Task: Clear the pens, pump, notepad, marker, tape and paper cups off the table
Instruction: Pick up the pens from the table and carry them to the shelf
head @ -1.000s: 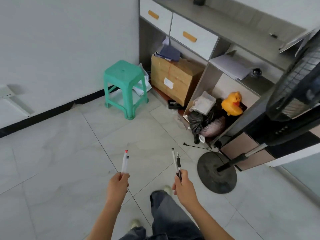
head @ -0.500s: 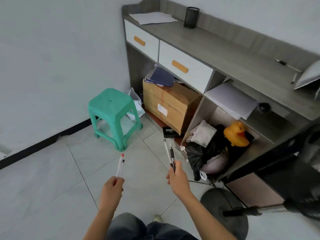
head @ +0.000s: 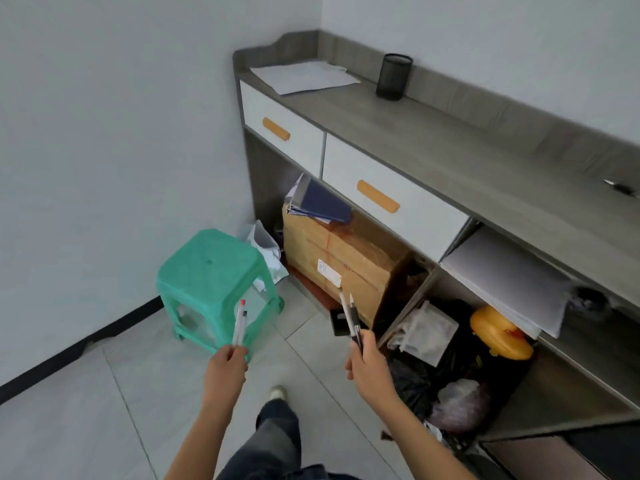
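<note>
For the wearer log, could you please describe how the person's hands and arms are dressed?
Both the left hand and the right hand are bare, with no gloves, rings or watch showing. Both forearms are bare to the frame's bottom edge; no sleeve is visible.

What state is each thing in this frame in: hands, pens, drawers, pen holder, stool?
Left hand: closed on two pens.
Left pens: held upright, tips up.
Right hand: closed on two pens.
Right pens: held, tilted slightly left.
Left drawer: shut.
Right drawer: shut.
Mesh pen holder: upright on the counter; contents cannot be seen.
Green stool: upright, nothing on top.
</note>
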A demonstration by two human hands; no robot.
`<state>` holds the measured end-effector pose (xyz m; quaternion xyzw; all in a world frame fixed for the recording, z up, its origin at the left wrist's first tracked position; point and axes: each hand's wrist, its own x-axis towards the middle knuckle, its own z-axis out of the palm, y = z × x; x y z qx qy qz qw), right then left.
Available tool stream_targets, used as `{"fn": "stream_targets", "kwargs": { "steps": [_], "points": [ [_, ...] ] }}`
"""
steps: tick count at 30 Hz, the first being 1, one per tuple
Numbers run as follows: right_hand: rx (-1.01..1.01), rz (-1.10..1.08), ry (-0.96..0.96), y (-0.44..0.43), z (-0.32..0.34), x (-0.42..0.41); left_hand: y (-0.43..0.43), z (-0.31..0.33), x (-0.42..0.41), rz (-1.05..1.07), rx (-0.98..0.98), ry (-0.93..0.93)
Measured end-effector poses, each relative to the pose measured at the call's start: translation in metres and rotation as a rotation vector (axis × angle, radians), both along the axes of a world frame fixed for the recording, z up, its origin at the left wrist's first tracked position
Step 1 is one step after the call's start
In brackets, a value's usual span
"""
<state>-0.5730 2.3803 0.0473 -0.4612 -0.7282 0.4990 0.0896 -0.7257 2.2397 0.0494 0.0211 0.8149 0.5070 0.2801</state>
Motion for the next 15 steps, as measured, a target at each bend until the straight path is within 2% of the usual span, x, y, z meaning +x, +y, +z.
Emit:
{"fn": "stream_targets", "kwargs": {
  "steps": [7,12,15],
  "points": [
    [0.043,-0.153,0.094,0.065,0.038,-0.096,0.097,0.035,-0.122,-0.124,0.071,0.078],
    [0.138,-0.202,0.127,0.104,0.066,-0.123,0.155,0.043,-0.164,-0.262,0.124,0.078],
    [0.22,-0.266,0.143,0.149,0.093,-0.134,0.194,0.059,-0.186,-0.382,0.144,0.159]
  ]
}}
